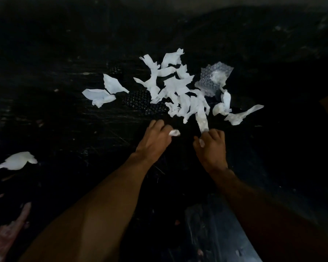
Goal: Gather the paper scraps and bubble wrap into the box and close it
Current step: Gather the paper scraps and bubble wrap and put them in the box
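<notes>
Dark scratched tabletop point(64, 129) lies under both hands. Here the left hand point(155, 137) pinches a small paper scrap point(174, 132); the right hand point(212, 146) curls round a paper strip point(202, 120). Just beyond them spreads the scrap pile point(178, 87), with bubble wrap point(213, 78) at its right edge. A lone scrap point(15, 161) lies well apart, far left.

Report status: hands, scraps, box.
Left hand pinches small scrap; right hand grips paper strip. Scrap pile and bubble wrap loose on dark surface. Stray scrap far left. Box not clearly in view.

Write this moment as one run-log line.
left hand: holds small white paper scrap | right hand: grips long white paper strip | clear bubble wrap sheet: lies on dark table
</notes>
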A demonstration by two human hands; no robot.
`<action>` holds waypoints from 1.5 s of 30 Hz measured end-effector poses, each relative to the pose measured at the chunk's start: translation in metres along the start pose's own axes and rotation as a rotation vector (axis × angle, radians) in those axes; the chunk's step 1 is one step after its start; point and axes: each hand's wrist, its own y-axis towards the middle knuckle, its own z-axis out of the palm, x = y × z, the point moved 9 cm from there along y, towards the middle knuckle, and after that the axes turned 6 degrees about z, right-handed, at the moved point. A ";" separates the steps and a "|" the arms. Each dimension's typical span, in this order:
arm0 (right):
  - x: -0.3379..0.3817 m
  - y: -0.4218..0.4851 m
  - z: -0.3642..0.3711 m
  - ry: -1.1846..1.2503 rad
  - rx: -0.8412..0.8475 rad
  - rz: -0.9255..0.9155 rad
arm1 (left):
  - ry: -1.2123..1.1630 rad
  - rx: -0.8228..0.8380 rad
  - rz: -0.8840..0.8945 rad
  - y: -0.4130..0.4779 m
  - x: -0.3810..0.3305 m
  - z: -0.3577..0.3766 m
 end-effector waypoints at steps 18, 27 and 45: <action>0.174 0.014 0.007 0.342 0.083 -0.193 | 0.108 -0.363 -0.645 -0.136 0.092 -0.155; 0.307 -0.022 0.087 0.381 0.229 -0.229 | 0.097 -0.319 -0.873 -0.237 0.210 -0.208; 0.259 0.057 0.083 0.252 0.045 -0.010 | 0.027 -0.260 -0.291 -0.092 0.230 -0.177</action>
